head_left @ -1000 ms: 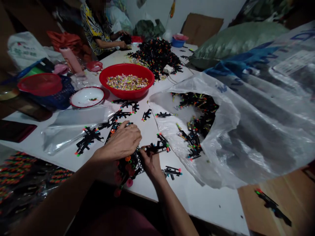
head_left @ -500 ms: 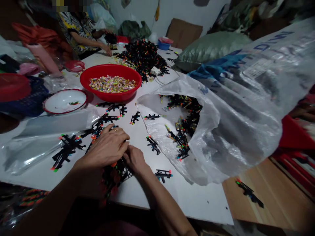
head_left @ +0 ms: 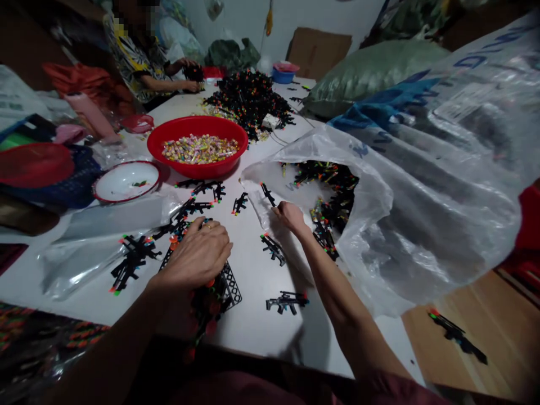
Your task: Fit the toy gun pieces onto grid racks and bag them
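Note:
My left hand (head_left: 198, 250) is curled palm-down over a cluster of black parts with orange pieces; its fingertips are partly hidden, and what they grip does not show. From under it juts a black lattice frame (head_left: 231, 288). My right hand (head_left: 291, 218) pinches one end of a small black toy gun (head_left: 268, 194) at the mouth of a white plastic bag (head_left: 379, 225). More toy guns (head_left: 333, 185), some with colourful candy tubes, lie inside the bag. Between my hands and the bag rest a toy gun (head_left: 273, 249) and another toy gun (head_left: 287, 302).
A red basin (head_left: 198, 171) of small candy tubes stands beyond my left hand, with a white enamel bowl (head_left: 126, 181) beside it. Across the table (head_left: 248, 332), a person (head_left: 139, 67) handles black pieces near a big toy-gun heap (head_left: 248, 101). A green sack (head_left: 375, 70) lies back right.
My right hand has moved from beside my left hand out to the bag's mouth and taken hold of the toy gun there. My left hand stays over the black parts.

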Tool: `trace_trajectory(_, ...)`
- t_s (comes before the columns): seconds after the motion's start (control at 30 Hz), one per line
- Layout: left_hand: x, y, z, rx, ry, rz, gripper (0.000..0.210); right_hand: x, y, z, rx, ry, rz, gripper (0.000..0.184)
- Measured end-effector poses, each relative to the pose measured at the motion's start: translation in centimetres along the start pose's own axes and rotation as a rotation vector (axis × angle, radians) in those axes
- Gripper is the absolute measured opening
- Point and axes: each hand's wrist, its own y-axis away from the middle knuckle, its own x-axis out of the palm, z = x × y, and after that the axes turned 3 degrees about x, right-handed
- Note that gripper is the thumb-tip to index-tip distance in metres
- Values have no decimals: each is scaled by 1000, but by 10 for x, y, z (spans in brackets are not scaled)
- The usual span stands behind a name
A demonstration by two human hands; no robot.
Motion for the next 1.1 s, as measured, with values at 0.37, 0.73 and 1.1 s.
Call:
trace_trajectory(0.37,-1,1,-1,-26,-28,13,37,90,165,51,-92,-605,125,20)
trace_trajectory(0.73,4,-1,6,-32,12,-15,33,76,142,69,-203,-72,337,20)
trace_trajectory(1.1,5,2,9,-21,45,-18,30,-5,23,-9,20,312,-11,13)
